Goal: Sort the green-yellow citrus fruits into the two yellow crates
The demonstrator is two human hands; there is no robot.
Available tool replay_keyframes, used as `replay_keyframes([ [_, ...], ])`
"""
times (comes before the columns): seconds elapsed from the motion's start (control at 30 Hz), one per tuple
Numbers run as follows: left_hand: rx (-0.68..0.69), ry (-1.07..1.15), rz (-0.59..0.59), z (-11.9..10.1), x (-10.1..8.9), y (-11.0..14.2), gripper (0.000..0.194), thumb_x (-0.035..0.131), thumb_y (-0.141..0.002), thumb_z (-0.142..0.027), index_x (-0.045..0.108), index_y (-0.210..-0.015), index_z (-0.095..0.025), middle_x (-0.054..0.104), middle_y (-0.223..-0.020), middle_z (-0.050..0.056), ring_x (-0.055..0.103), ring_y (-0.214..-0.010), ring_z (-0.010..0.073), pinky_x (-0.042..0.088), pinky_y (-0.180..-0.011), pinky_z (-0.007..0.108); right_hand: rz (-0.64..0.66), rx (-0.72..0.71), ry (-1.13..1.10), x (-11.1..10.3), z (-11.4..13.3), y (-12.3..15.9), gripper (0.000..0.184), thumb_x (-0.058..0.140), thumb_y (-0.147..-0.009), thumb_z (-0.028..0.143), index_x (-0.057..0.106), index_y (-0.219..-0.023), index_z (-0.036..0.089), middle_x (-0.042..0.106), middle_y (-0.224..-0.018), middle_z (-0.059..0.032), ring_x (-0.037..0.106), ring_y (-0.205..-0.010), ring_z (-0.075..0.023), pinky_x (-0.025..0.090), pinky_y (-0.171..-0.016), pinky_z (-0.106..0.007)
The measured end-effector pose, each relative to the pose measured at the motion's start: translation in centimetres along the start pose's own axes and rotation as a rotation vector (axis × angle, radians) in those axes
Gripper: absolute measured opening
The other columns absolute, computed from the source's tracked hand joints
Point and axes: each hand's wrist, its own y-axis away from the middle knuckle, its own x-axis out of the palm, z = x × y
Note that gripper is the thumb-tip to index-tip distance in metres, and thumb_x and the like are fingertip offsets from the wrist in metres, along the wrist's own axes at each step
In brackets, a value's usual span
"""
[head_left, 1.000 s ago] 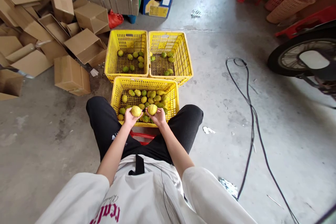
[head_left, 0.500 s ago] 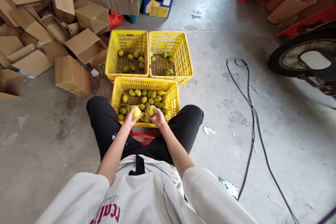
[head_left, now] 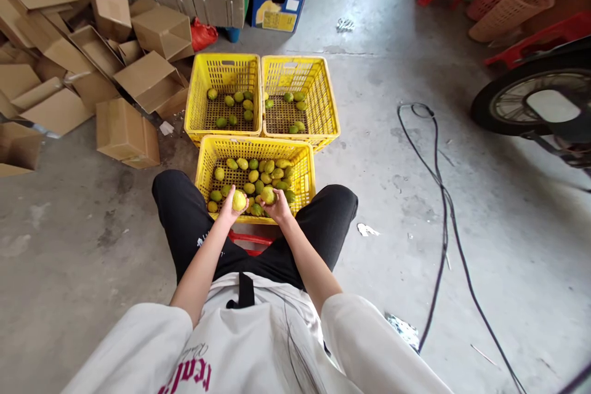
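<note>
My left hand (head_left: 228,207) is closed round a yellow lemon (head_left: 239,200) above the near edge of the front yellow crate (head_left: 255,141). Beside it, my right hand (head_left: 280,207) grips a second lemon (head_left: 268,195), yellow with a greenish tint. The two fruits are a short way apart. Below them, the front crate holds many green and yellow lemons (head_left: 249,188), thickest on its right side. Behind it stand a back left crate (head_left: 198,92) and a back right crate (head_left: 327,98), each with several greener lemons on the bottom.
Opened cardboard boxes (head_left: 152,80) are heaped at the left. A blue fruit carton (head_left: 279,6) stands at the back. On the right, a black cable (head_left: 443,191) lies looped on the floor, near a motorbike wheel (head_left: 508,98). Part of a red stool (head_left: 252,238) shows between my legs.
The lemon in my right hand has turned slightly and shows a yellower side. My left hand has tilted its lemon a little. Crates and other fruit look the same.
</note>
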Motion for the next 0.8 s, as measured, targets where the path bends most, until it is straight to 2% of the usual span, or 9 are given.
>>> replay_keyframes([
  [0.07, 0.009, 0.024, 0.000, 0.10, -0.11, -0.17, 0.035, 0.060, -0.101, -0.048, 0.063, -0.085, -0.018, 0.068, -0.069, 0.004, 0.067, -0.060, 0.0146, 0.060, -0.057, 0.024, -0.011, 0.013, 0.013, -0.14, -0.07, -0.18, 0.007, 0.055, -0.088, 0.030, 0.056, -0.092, 0.024, 0.065, -0.074, -0.0036, 0.071, -0.083, -0.0245, 0.053, -0.046, -0.025],
  [0.13, 0.030, 0.080, 0.036, 0.19, -0.31, -0.29, 0.038, 0.050, -0.104, -0.048, 0.067, -0.092, -0.016, 0.071, -0.075, 0.008, 0.073, -0.072, 0.0196, 0.064, -0.069, 0.031, 0.010, 0.008, 0.027, -0.27, -0.11, -0.28, 0.009, 0.057, -0.086, 0.030, 0.056, -0.093, 0.024, 0.067, -0.077, -0.0035, 0.072, -0.083, -0.0244, 0.055, -0.051, -0.027],
  [0.2, 0.054, 0.141, 0.075, 0.25, -0.53, -0.35, 0.038, 0.042, -0.105, -0.041, 0.069, -0.102, -0.014, 0.073, -0.083, 0.012, 0.077, -0.088, 0.0262, 0.066, -0.083, 0.042, 0.070, -0.020, 0.023, -0.34, -0.09, -0.28, 0.013, 0.058, -0.083, 0.031, 0.055, -0.094, 0.025, 0.069, -0.082, -0.0038, 0.073, -0.085, -0.0257, 0.059, -0.058, -0.032],
  [0.3, 0.078, 0.165, 0.088, 0.32, -0.77, -0.44, 0.032, 0.044, -0.102, -0.032, 0.069, -0.110, -0.015, 0.075, -0.089, 0.013, 0.076, -0.103, 0.0305, 0.064, -0.091, 0.049, 0.142, -0.061, -0.030, -0.29, 0.03, -0.17, 0.019, 0.055, -0.080, 0.031, 0.056, -0.098, 0.026, 0.072, -0.086, -0.0054, 0.075, -0.092, -0.0291, 0.063, -0.071, -0.044],
  [0.47, 0.121, 0.109, 0.070, 0.25, -0.89, -0.72, 0.024, 0.065, -0.098, -0.041, 0.067, -0.109, -0.019, 0.075, -0.095, 0.010, 0.075, -0.109, 0.0282, 0.063, -0.095, 0.042, 0.111, -0.059, -0.055, -0.30, 0.12, -0.21, 0.025, 0.052, -0.075, 0.027, 0.055, -0.100, 0.026, 0.074, -0.087, -0.0064, 0.075, -0.100, -0.0323, 0.062, -0.084, -0.055],
  [0.63, 0.119, 0.081, 0.033, 0.16, -0.82, -0.77, 0.033, 0.077, -0.091, -0.050, 0.067, -0.101, -0.020, 0.074, -0.095, 0.010, 0.075, -0.106, 0.0269, 0.064, -0.089, 0.035, 0.100, -0.037, -0.013, -0.65, -0.13, -0.43, 0.024, 0.055, -0.073, 0.024, 0.054, -0.098, 0.027, 0.073, -0.086, -0.0033, 0.076, -0.096, -0.0296, 0.063, -0.085, -0.052],
  [0.8, 0.124, 0.034, 0.032, 0.41, -0.63, -0.47, 0.031, 0.083, -0.087, -0.044, 0.067, -0.095, -0.019, 0.073, -0.090, 0.007, 0.075, -0.095, 0.0228, 0.065, -0.083, 0.033, 0.063, 0.009, 0.039, -0.40, -0.21, -0.15, 0.020, 0.051, -0.078, 0.028, 0.057, -0.097, 0.025, 0.074, -0.086, -0.0069, 0.075, -0.095, -0.0308, 0.064, -0.078, -0.049],
])
